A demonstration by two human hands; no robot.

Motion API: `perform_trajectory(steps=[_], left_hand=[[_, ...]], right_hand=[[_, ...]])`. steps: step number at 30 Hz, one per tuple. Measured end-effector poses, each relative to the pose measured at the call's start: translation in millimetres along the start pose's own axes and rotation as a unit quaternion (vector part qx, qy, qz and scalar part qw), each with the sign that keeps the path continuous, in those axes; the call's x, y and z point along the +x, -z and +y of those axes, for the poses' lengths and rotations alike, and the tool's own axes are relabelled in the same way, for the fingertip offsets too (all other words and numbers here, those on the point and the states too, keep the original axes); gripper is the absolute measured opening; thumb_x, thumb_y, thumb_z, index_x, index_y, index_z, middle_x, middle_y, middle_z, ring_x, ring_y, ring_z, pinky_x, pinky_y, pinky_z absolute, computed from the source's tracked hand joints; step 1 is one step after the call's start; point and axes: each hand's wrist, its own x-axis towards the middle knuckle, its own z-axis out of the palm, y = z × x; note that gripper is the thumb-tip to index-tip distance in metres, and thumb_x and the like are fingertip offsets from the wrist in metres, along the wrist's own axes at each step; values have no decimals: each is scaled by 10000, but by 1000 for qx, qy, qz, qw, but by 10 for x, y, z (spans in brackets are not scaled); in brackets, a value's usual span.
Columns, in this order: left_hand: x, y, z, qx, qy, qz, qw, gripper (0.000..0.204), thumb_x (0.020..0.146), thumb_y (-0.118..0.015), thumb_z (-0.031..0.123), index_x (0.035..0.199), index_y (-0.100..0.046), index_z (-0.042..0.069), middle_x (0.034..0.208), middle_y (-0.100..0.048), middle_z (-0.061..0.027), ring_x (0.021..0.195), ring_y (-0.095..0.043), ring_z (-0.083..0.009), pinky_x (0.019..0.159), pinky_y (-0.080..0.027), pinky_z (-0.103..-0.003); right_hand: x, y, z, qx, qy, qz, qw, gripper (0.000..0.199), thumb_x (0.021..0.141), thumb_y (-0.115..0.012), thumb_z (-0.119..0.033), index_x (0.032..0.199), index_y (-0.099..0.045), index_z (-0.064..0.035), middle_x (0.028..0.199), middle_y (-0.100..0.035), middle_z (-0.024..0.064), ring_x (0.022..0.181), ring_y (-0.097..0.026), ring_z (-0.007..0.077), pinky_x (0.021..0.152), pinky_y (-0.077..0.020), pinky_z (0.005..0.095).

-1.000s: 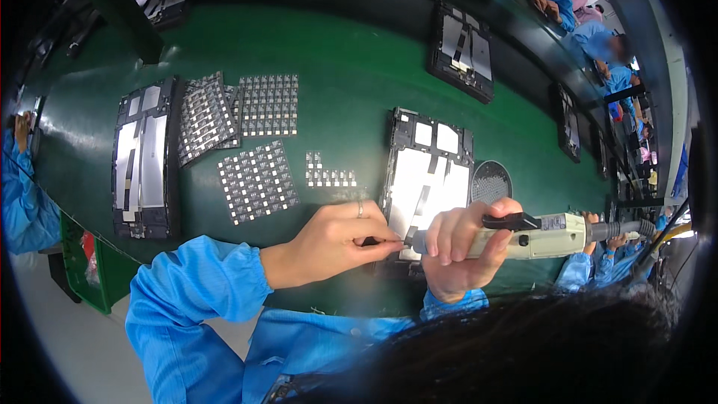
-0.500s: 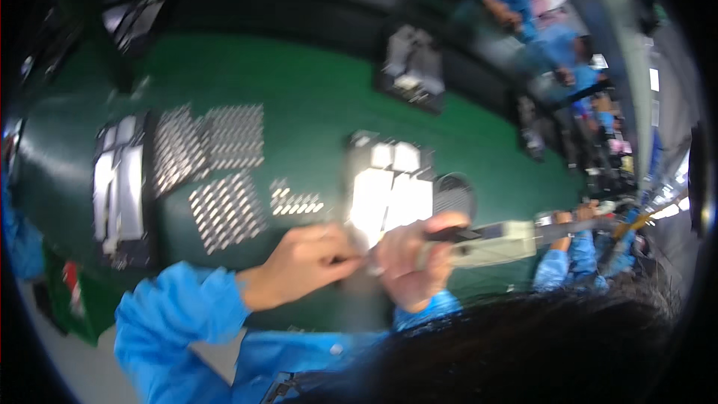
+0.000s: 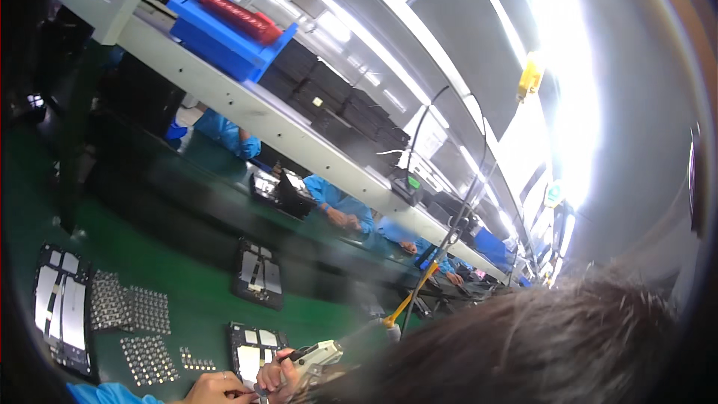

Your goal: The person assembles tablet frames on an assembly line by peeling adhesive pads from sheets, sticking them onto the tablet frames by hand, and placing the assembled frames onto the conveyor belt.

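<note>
The electric screwdriver (image 3: pixel 318 355), pale with a dark tip end, lies across the bottom edge of the view, gripped by the right hand (image 3: pixel 275 378), whose fingers curl around its front. Just left of it the left hand (image 3: pixel 221 389) pinches something small that cannot be made out; the frame cuts off its lower part. Above both hands a dark device (image 3: pixel 250 352) with silvery panels rests on the green surface (image 3: pixel 202 307), partly covered by the fingers. Left of the hands sit trays of small metal parts (image 3: pixel 138 314) and another long dark device (image 3: pixel 60 318). Dark hair (image 3: pixel 538 344) hides everything right of the hands.
</note>
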Motion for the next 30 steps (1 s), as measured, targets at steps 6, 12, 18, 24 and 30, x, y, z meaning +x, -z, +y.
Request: perform_trajectory(steps=[6, 12, 18, 24, 30], left_hand=[[66, 18, 101, 9, 14, 8, 1000, 129, 784, -804, 137, 835, -744, 36, 714, -636, -77, 590, -595, -172, 550, -487, -301], [166, 3, 83, 1, 37, -7, 999, 149, 779, -819, 134, 860, -747, 31, 759, -642, -67, 597, -588, -156, 549, -483, -290], [60, -12, 160, -7, 68, -1, 998, 154, 778, -821, 129, 865, -744, 28, 775, -641, -68, 594, -588, -149, 550, -483, -290], [213, 155, 233, 68, 60, -96, 991, 469, 731, -860, 383, 1024, -686, 60, 794, -503, -59, 629, -483, -186, 564, -434, -341], [412, 481, -77, -165, 301, -217, 914, 642, 783, -856, 169, 1265, -453, 42, 1072, -469, -56, 886, -573, -101, 669, -535, -220]], right_hand=[[36, -177, -11, -23, -39, 109, 993, 208, 979, -600, -261, 1102, -552, -101, 543, -345, -2, 467, -378, 130, 469, -375, 315], [109, -213, -60, -36, -8, 126, 991, 234, 955, -635, -218, 1112, -544, -71, 546, -364, 19, 456, -376, 146, 461, -378, 334], [5, -294, -74, -47, -4, 106, 993, 233, 967, -616, -223, 1124, -520, -80, 564, -385, 21, 475, -395, 145, 476, -389, 334], [-107, -21, -15, -35, -59, 141, 988, 263, 993, -572, -261, 1196, -482, -118, 619, -411, 2, 532, -430, 136, 501, -410, 329], [191, -278, -200, -125, 8, 77, 989, 312, 985, -590, -351, 1125, -466, -101, 518, -328, -34, 391, -330, 99, 378, -320, 269]])
